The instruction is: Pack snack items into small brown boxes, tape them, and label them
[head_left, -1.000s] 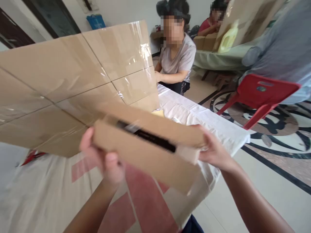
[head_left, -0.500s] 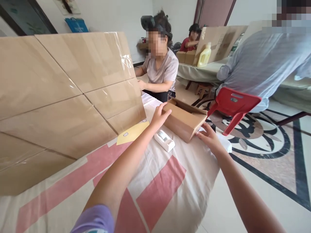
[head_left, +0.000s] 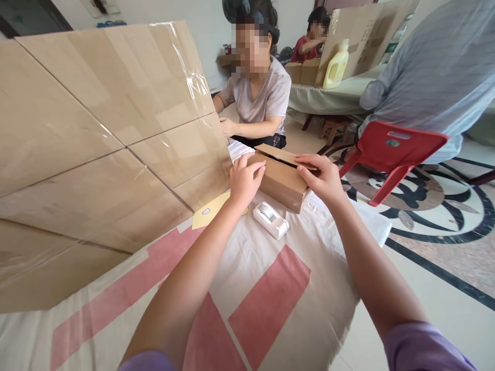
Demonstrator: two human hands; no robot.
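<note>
A small brown cardboard box [head_left: 281,180] lies on the cloth-covered table, its top flaps folded inward with a dark gap between them. My left hand [head_left: 246,179] holds the box's left end, thumb over the top and fingers curled at the side. With my right hand [head_left: 324,176] I grip the far flap, fingers on it and thumb near the closing edge. A white tape dispenser [head_left: 270,220] sits just in front of the box. Left of it lies a yellow paper [head_left: 211,210] with a small printed mark, partly behind my left wrist.
A tall taped cardboard panel [head_left: 116,134] stands along the table's left side. Across from me sits a person [head_left: 263,98] wearing a head device. On the right are a red chair [head_left: 402,141] with someone seated and another table holding a yellow jug [head_left: 336,66].
My right hand has moved from the box's near right corner up onto its far flap. That flap has come down over the opening. My left hand stays at the left end.
</note>
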